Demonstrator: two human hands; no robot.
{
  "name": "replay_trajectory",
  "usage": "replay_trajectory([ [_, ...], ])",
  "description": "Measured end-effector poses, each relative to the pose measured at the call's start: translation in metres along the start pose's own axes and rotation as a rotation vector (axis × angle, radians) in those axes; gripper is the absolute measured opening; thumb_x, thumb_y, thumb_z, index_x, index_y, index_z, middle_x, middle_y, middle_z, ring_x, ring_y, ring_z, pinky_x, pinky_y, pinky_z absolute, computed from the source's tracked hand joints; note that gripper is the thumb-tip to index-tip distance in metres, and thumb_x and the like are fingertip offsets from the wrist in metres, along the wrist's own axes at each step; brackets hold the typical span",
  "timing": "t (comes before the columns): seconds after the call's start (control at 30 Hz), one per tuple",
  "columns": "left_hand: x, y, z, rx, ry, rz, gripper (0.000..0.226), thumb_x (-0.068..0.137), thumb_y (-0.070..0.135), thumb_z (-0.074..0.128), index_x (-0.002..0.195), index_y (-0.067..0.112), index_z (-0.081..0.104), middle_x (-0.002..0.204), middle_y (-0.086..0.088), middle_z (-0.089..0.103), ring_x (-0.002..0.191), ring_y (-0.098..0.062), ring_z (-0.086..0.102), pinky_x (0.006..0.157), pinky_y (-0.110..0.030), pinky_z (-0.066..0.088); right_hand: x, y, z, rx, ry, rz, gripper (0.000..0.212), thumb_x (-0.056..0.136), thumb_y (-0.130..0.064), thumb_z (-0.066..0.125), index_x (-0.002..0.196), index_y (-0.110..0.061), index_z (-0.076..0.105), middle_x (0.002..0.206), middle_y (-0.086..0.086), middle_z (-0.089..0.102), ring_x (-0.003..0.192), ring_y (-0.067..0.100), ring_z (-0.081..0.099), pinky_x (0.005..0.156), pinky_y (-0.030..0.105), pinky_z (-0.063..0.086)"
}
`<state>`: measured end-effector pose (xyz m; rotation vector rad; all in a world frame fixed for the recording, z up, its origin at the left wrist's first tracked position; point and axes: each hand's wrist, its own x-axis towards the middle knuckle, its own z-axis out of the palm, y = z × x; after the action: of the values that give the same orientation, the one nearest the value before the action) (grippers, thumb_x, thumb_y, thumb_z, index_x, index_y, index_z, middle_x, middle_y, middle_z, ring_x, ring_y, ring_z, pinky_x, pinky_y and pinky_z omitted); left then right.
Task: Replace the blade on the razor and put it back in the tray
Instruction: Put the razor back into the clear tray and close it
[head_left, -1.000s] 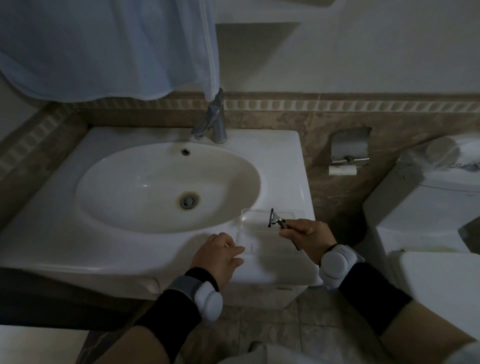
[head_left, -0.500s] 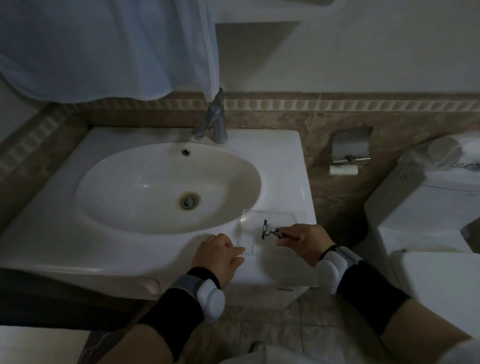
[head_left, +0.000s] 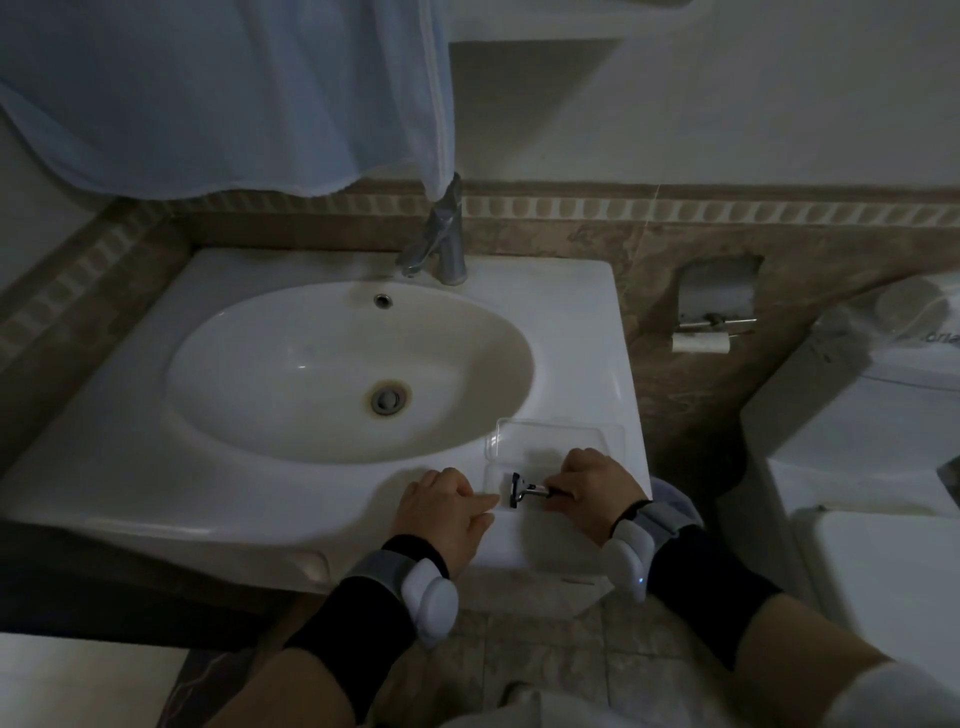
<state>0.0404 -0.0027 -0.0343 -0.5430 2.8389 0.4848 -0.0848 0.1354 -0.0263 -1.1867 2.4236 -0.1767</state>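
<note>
A clear plastic tray (head_left: 550, 434) lies on the sink's front right rim. My right hand (head_left: 595, 493) grips the razor (head_left: 524, 488) by its handle, low over the near part of the tray, with the dark blade head pointing left. My left hand (head_left: 447, 512) rests on the rim just left of the tray. Its fingertips touch the tray's near left edge, right beside the razor head. Whether the razor touches the tray floor is unclear.
The white basin (head_left: 348, 374) with its drain lies to the left, the chrome tap (head_left: 441, 244) behind it. A light blue towel (head_left: 223, 93) hangs above. A toilet (head_left: 872, 467) and a paper holder (head_left: 714, 312) stand to the right.
My right hand has lowered the razor from above the tray's far side down and toward me into the tray's near part. My left hand has stayed beside the tray.
</note>
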Motion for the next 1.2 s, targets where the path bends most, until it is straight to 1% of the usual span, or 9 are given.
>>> replay_trajectory([
  [0.3, 0.003, 0.000, 0.000, 0.006, -0.009, -0.004, 0.037, 0.089, 0.037, 0.045, 0.125, 0.032, 0.050, 0.124, -0.002, 0.048, 0.118, -0.022, 0.038, 0.101, -0.032, 0.029, 0.004, -0.002, 0.000, -0.039, -0.008, 0.023, 0.035, 0.091, -0.032, 0.047, 0.118, -0.014, 0.057, 0.122, 0.009, 0.054, 0.114, 0.024, 0.047, 0.098, 0.030, 0.033],
  [0.47, -0.001, -0.004, -0.007, -0.428, 0.095, -0.051, 0.037, 0.084, 0.026, 0.059, 0.120, 0.017, 0.057, 0.110, -0.005, 0.049, 0.104, -0.020, 0.049, 0.094, -0.022, 0.037, 0.005, -0.001, -0.001, -0.010, -0.022, 0.030, 0.041, 0.090, -0.033, 0.050, 0.126, -0.015, 0.053, 0.127, 0.011, 0.050, 0.120, 0.025, 0.043, 0.100, 0.027, 0.032],
  [0.63, -0.017, -0.038, -0.036, -0.822, 0.480, -0.413, 0.018, 0.082, 0.008, 0.061, 0.095, -0.003, 0.067, 0.094, -0.010, 0.062, 0.086, -0.020, 0.055, 0.079, -0.024, 0.040, 0.001, -0.007, -0.009, 0.156, 0.133, 0.061, 0.034, 0.089, -0.030, 0.054, 0.118, -0.014, 0.057, 0.121, 0.007, 0.055, 0.115, 0.022, 0.048, 0.096, 0.027, 0.035],
  [0.73, -0.024, -0.067, -0.041, -1.120, 0.544, -0.666, 0.022, 0.084, 0.010, 0.059, 0.100, -0.005, 0.063, 0.091, -0.014, 0.065, 0.086, -0.026, 0.054, 0.083, -0.037, 0.043, 0.005, -0.022, -0.015, 0.189, 0.249, 0.046, 0.025, 0.091, -0.025, 0.051, 0.106, -0.009, 0.064, 0.111, 0.011, 0.060, 0.109, 0.027, 0.052, 0.089, 0.031, 0.039],
  [0.8, -0.027, -0.077, -0.042, -1.232, 0.524, -0.754, 0.021, 0.086, 0.012, 0.056, 0.101, -0.002, 0.061, 0.088, -0.011, 0.059, 0.078, -0.023, 0.050, 0.077, -0.033, 0.038, 0.009, -0.039, -0.016, 0.184, 0.275, -0.005, 0.026, 0.092, -0.025, 0.049, 0.103, -0.010, 0.066, 0.110, 0.012, 0.063, 0.108, 0.027, 0.053, 0.087, 0.031, 0.040],
  [0.87, -0.028, -0.081, -0.040, -1.251, 0.487, -0.779, 0.021, 0.087, 0.012, 0.055, 0.103, -0.001, 0.060, 0.093, -0.011, 0.055, 0.074, -0.023, 0.050, 0.077, -0.032, 0.036, 0.017, -0.059, -0.013, 0.137, 0.212, -0.089, 0.028, 0.093, -0.028, 0.046, 0.109, -0.014, 0.065, 0.115, 0.010, 0.063, 0.112, 0.024, 0.052, 0.089, 0.030, 0.040],
  [0.97, -0.029, -0.084, -0.036, -1.200, 0.409, -0.773, 0.028, 0.086, 0.013, 0.057, 0.106, -0.006, 0.059, 0.096, -0.013, 0.057, 0.087, -0.024, 0.051, 0.080, -0.033, 0.040, 0.034, -0.086, -0.007, -0.007, 0.056, -0.200, 0.033, 0.094, -0.028, 0.042, 0.120, -0.017, 0.059, 0.125, 0.009, 0.058, 0.118, 0.025, 0.047, 0.095, 0.031, 0.037],
  [1.07, -0.028, -0.084, -0.031, -1.071, 0.333, -0.735, 0.026, 0.083, 0.013, 0.061, 0.102, -0.005, 0.063, 0.110, -0.021, 0.064, 0.099, -0.033, 0.058, 0.092, -0.041, 0.045, 0.049, -0.103, -0.004, -0.118, -0.040, -0.205, 0.043, 0.090, -0.033, 0.049, 0.131, -0.018, 0.049, 0.134, 0.009, 0.048, 0.125, 0.026, 0.039, 0.103, 0.032, 0.031],
  [1.2, -0.025, -0.078, -0.030, -0.881, 0.244, -0.629, 0.028, 0.082, 0.015, 0.062, 0.103, -0.004, 0.064, 0.115, -0.019, 0.064, 0.108, -0.033, 0.058, 0.096, -0.036, 0.043, 0.060, -0.109, -0.001, -0.234, -0.140, -0.172, 0.051, 0.085, -0.040, 0.054, 0.131, -0.018, 0.046, 0.135, 0.008, 0.043, 0.127, 0.027, 0.034, 0.105, 0.036, 0.027],
])
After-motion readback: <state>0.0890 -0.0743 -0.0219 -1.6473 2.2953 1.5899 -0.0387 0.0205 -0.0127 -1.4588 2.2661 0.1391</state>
